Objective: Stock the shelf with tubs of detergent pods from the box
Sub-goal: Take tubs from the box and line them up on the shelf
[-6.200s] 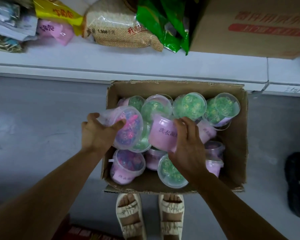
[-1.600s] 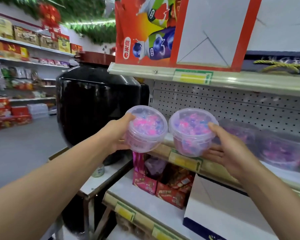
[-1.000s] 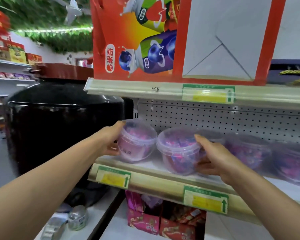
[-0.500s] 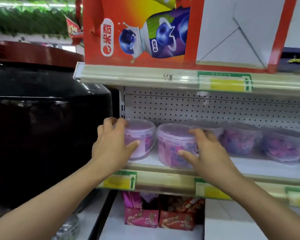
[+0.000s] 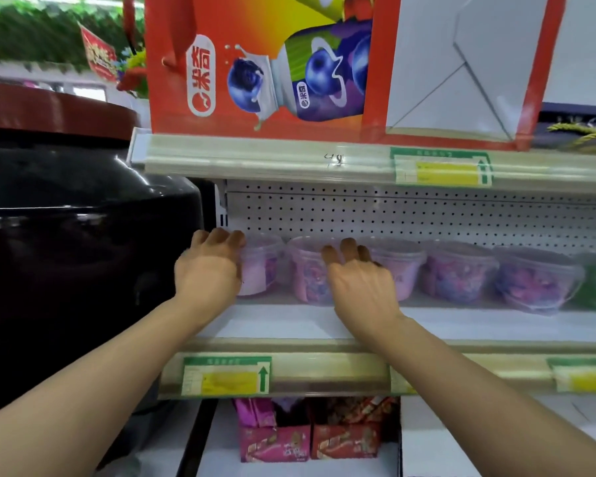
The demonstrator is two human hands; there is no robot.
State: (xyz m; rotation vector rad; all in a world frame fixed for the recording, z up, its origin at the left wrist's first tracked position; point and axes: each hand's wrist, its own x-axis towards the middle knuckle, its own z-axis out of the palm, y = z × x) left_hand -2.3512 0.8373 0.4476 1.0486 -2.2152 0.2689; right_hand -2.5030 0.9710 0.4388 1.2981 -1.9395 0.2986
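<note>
We have both hands up on the shelf (image 5: 289,325) now. Our left hand (image 5: 209,270) has its grip curled round the end tub of detergent pods (image 5: 260,266), fingers hooked over the lid rim. Our right hand (image 5: 362,287) lies over the second tub (image 5: 307,273), fingers fairly straight on its lid, more pressing than clamping as far as we can tell. Both tubs stand upright, deep on the shelf near the pegboard back (image 5: 393,215).

Here is the worry: just right of the right grip sits a third tub (image 5: 403,270), touching or nearly so, with more purple tubs (image 5: 458,273) beyond. A hard shove from us likely knocks that row crooked. Left of the left grip looms the black urn (image 5: 83,253), close enough that our knuckles may clip it as we pull out. And if a curled finger catches a lid rim on release, the tub probably drags forward toward the shelf lip.
</note>
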